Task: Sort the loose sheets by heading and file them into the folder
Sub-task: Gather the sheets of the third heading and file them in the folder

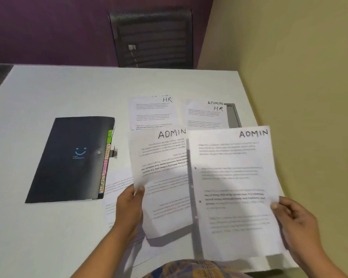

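My left hand [130, 205] pinches the left edge of a sheet headed ADMIN [165, 177], lifted off the table. My right hand [295, 227] grips the right edge of a second ADMIN sheet [233, 187], which overlaps the first. Farther back lie an HR sheet [153, 113] and a small pile [207, 115] showing ADMIN and HR headings. The black folder [68, 159] rests closed at the left, with coloured tabs along its right edge. More sheets [117, 189] lie under my left hand.
The white table [48, 93] ends against a yellow wall on the right. A black mesh chair [153, 39] stands behind the far edge. A grey slot [234, 115] sits beside the far pile.
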`<state>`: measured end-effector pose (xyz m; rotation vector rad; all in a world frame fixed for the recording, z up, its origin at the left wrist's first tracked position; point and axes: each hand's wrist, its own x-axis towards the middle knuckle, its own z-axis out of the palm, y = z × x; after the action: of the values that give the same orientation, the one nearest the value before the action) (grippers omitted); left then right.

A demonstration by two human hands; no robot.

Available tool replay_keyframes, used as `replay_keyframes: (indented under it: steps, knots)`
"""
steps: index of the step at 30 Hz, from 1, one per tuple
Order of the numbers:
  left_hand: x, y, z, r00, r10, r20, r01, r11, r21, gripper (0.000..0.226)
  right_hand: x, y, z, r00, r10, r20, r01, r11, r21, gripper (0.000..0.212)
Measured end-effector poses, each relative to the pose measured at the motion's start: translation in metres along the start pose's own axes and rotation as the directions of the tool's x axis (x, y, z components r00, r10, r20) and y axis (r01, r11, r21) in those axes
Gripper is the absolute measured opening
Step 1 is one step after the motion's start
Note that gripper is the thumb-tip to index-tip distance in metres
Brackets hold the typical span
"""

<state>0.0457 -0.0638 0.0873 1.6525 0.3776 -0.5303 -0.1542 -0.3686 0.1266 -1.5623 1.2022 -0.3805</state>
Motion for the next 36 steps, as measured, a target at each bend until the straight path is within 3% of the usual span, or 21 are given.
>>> replay_keyframes:
  steps: [6, 10, 12, 15, 18, 24, 27, 36]
  knots:
    - [-0.008, 0.021, 0.012, 0.989, -0.035, 0.145, 0.046, 0.997, -0.068, 0.021, -0.007, -0.031, 0.078, 0.967, -0.037, 0.254, 0.038, 0.999, -0.002, 0.009]
    - [-0.018, 0.039, 0.015, 0.968, -0.057, 0.245, 0.081, 0.993, -0.090, 0.022, -0.018, -0.049, 0.104, 0.878, 0.046, 0.476, -0.101, 0.991, 0.092, 0.011]
    - [-0.021, 0.042, 0.015, 0.969, -0.114, 0.219, 0.148, 0.978, -0.146, 0.029, -0.020, -0.050, 0.108, 0.856, 0.027, 0.515, -0.063, 0.997, 0.052, 0.014]
    - [-0.024, 0.043, 0.012, 0.975, -0.123, 0.186, 0.155, 0.973, -0.169, 0.044, -0.020, -0.046, 0.109, 0.863, 0.013, 0.505, -0.045, 0.998, 0.051, 0.012]
    - [-0.027, 0.041, 0.009, 0.970, 0.008, 0.245, 0.018, 0.995, -0.103, 0.023, -0.023, -0.047, 0.107, 0.866, -0.009, 0.500, 0.003, 1.000, 0.013, 0.012]
    - [-0.023, 0.040, 0.011, 0.955, 0.128, 0.266, -0.090, 0.985, -0.150, 0.020, -0.017, -0.047, 0.106, 0.880, -0.074, 0.469, 0.127, 0.989, -0.082, 0.023]
    - [-0.018, 0.043, 0.016, 0.949, 0.196, 0.248, -0.169, 0.977, -0.126, 0.020, -0.013, -0.053, 0.109, 0.889, -0.139, 0.437, 0.180, 0.982, -0.052, 0.020]
    - [-0.013, 0.049, 0.023, 0.888, 0.385, 0.251, -0.398, 0.917, -0.001, 0.019, -0.008, -0.055, 0.114, 0.915, -0.162, 0.368, 0.139, 0.986, 0.088, 0.022]
